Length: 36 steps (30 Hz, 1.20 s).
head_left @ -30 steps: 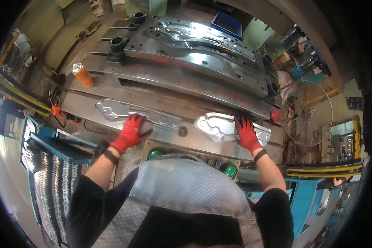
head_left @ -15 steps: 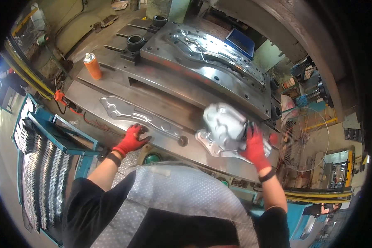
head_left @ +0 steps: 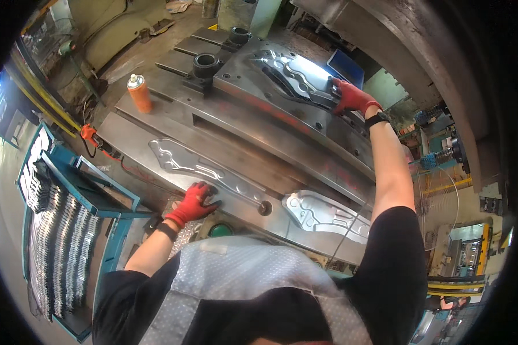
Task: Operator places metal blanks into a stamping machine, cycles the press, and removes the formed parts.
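My right hand [head_left: 354, 99], in a red glove, reaches far forward over the steel die [head_left: 253, 100]. Its fingers are closed at the near right end of a shiny stamped metal panel [head_left: 299, 79]. A small dark piece shows at the fingertips, too small to name. Dark shadow runs along the panel's left edge, above the die face. My left hand [head_left: 193, 205], also red-gloved, lies with fingers apart at the table's front edge, below a second long stamped panel [head_left: 204, 169], and holds nothing. Another stamped panel [head_left: 322, 215] lies on the table at right.
An orange spray can [head_left: 138, 95] stands at the back left of the steel press bed [head_left: 172, 118]. Round guide bushings [head_left: 206, 63] rise beside the die. Left of me a teal rack [head_left: 118, 230] holds stacked metal parts [head_left: 57, 247]. A green button [head_left: 220, 230] sits in front of me.
My right hand has moved forward from the table's right side to the die, carrying a stamped panel there. My left hand has stayed near the front edge, its fingers now more spread.
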Tool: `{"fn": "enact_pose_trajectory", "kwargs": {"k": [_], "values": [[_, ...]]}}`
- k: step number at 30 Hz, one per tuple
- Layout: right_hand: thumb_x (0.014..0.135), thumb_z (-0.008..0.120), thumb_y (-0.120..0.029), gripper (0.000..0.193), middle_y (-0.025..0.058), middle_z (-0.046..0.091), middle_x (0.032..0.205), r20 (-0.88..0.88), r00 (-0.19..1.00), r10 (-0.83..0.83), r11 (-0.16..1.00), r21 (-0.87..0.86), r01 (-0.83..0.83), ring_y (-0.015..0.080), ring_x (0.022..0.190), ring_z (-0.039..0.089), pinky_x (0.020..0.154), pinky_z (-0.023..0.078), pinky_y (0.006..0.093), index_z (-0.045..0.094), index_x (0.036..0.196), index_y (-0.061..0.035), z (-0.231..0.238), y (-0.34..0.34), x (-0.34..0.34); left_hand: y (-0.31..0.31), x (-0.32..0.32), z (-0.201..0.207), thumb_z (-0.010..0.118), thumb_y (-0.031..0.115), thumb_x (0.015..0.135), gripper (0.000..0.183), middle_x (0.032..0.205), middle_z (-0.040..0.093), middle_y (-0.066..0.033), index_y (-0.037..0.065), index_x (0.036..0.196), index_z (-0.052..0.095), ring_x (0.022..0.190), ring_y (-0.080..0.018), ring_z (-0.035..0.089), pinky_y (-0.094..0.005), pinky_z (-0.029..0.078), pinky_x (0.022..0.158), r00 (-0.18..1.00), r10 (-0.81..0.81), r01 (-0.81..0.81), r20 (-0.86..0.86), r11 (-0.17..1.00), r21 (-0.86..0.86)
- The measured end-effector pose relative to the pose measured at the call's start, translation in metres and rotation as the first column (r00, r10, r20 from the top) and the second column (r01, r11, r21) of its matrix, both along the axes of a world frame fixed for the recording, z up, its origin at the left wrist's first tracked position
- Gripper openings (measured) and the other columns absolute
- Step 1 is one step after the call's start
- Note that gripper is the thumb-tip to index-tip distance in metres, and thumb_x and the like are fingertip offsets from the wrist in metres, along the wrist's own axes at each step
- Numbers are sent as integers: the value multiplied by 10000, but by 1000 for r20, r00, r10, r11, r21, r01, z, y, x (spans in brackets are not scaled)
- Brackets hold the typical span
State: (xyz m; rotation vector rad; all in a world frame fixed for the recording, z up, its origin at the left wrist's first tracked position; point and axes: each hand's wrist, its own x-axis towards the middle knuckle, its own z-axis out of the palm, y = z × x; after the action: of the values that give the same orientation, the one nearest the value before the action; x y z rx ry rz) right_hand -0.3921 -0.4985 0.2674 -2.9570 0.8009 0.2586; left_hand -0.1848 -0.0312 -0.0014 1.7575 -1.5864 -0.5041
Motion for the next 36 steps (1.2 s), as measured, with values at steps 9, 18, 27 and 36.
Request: {"fn": "enact_pose_trajectory", "kwargs": {"k": [9,18,27,36], "values": [[853,582,-124,587,134,350,1436,520,824,-223,818,560,-133,274,1344,298,1111,229,380,356,1394,-131,-39,17,15,2,1,5,722,397,719,428,984,552,-140,129,1025,591,953,-348,507,-439,415,841,1000,5,-5,8,1000,-5],[907,440,-286,502,100,291,1476,203,967,-156,916,-336,219,357,1340,286,1105,190,488,353,1401,-258,-70,39,55,0,4,1,733,372,707,478,1038,537,-151,134,1090,573,986,-364,490,-454,392,863,996,-78,77,36,997,24],[882,496,-259,527,131,339,1437,58,979,-196,949,-239,204,369,1280,373,1090,227,496,367,1389,-190,-34,59,69,3,2,4,725,340,728,402,1021,532,-151,129,1044,593,959,-359,495,-437,412,834,997,-79,78,-12,995,-69],[858,497,-501,720,161,329,1447,288,957,32,910,-404,91,327,1368,236,1114,110,532,338,1381,-31,-68,154,188,1,6,-5,678,359,761,368,1033,555,-137,136,1037,580,1005,-348,509,-446,410,875,996,-89,89,-4,996,-13]]}}
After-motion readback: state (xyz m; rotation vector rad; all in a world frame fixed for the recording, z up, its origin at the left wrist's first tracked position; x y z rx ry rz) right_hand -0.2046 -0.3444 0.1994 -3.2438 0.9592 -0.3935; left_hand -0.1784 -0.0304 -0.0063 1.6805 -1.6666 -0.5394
